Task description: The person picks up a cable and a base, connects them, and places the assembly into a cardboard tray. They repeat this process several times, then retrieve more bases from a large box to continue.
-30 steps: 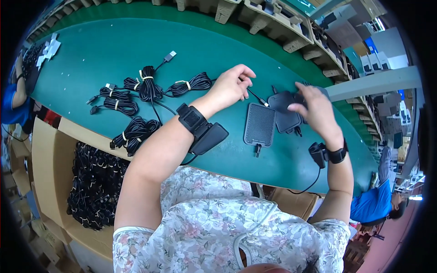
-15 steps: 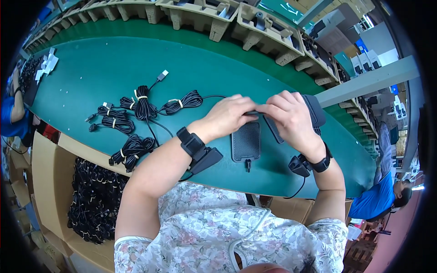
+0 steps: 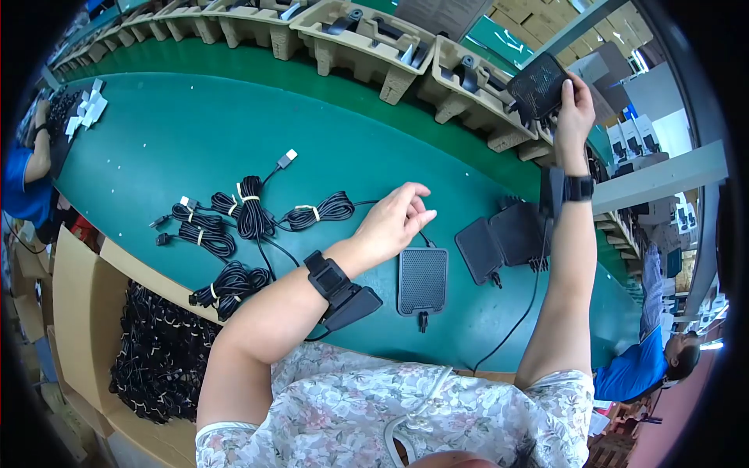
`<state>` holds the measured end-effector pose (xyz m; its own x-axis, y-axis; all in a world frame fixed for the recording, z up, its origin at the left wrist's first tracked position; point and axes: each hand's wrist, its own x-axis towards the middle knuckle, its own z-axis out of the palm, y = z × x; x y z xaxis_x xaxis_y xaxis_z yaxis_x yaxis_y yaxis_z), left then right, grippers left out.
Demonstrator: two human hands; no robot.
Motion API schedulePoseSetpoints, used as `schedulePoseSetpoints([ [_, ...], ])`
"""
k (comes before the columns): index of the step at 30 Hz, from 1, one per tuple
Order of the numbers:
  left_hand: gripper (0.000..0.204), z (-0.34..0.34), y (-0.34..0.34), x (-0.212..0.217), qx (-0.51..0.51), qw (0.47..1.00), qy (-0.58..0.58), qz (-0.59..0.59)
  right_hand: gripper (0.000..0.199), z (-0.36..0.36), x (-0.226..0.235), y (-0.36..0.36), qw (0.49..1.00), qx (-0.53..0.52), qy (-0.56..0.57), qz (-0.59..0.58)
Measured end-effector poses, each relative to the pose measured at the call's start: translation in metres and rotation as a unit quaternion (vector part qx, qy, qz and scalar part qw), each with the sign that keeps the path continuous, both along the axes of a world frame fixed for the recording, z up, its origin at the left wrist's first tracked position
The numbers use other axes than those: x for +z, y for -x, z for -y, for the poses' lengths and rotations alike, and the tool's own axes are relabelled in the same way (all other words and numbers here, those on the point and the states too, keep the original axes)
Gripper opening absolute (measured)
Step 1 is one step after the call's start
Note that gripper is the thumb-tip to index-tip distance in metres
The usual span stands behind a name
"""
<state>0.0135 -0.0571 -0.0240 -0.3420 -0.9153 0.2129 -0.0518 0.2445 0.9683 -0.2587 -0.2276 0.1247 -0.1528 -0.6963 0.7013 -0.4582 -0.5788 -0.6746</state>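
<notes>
We note a smooth, matte green table (image 3: 195,117), edged at the far side by tan trays (image 3: 367,48) of rough moulded pulp with deep, angular pockets. On its left half we find black cable bundles (image 3: 250,209), coiled in thin, glossy loops and cinched with pale bands (image 3: 315,213); one metal-tipped plug (image 3: 287,158) projects from them. At the near left, an opened cardboard box (image 3: 78,312) contains a dense heap of black cables (image 3: 160,355).

The right hand (image 3: 576,117) is closed on one edge of a raised panel (image 3: 538,87), above the pulp trays. The left hand (image 3: 396,222) is loosely curled above the table; a thin cable (image 3: 364,203) runs beneath it, and we cannot tell whether the fingers grip it.

The raised panel is black and squared, with rounded corners and a patterned face. Just below the left hand lies a textured panel (image 3: 422,282): dark, rectangular, finely gridded, with a raised rim and a short stub at its near edge. To its right, apart from it, we see smooth-faced dark panels (image 3: 480,251) lying together.
</notes>
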Motion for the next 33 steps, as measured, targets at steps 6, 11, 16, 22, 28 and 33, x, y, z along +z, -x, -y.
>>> schedulePoseSetpoints([
  [6, 0.030, 0.000, -0.001, -0.003, 0.006, 1.000, 0.003, 0.023, 0.031, 0.052, -0.026, 0.018, 0.955, -0.168, -0.098, -0.223],
  [11, 0.026, 0.002, 0.000, -0.006, 0.020, 0.999, 0.026, 0.039, 0.035, 0.071, -0.063, 0.033, 0.782, -0.187, -0.117, -0.582],
  [16, 0.022, 0.006, 0.004, -0.012, 0.058, 0.991, 0.108, 0.048, 0.030, 0.027, -0.046, -0.012, 0.765, -0.218, -0.031, -0.605],
  [22, 0.021, 0.009, 0.001, -0.010, 0.016, 0.995, 0.059, 0.074, 0.018, -0.070, -0.037, -0.178, 0.841, 0.185, 0.044, -0.506],
  [28, 0.027, 0.019, 0.017, -0.047, 0.057, 0.974, 0.214, 0.054, 0.024, -0.129, -0.062, -0.257, 0.701, 0.365, -0.040, -0.612],
  [33, 0.040, 0.016, 0.002, -0.043, -0.109, 0.974, 0.196, 0.045, 0.025, -0.123, -0.084, -0.260, 0.710, 0.380, -0.121, -0.580],
])
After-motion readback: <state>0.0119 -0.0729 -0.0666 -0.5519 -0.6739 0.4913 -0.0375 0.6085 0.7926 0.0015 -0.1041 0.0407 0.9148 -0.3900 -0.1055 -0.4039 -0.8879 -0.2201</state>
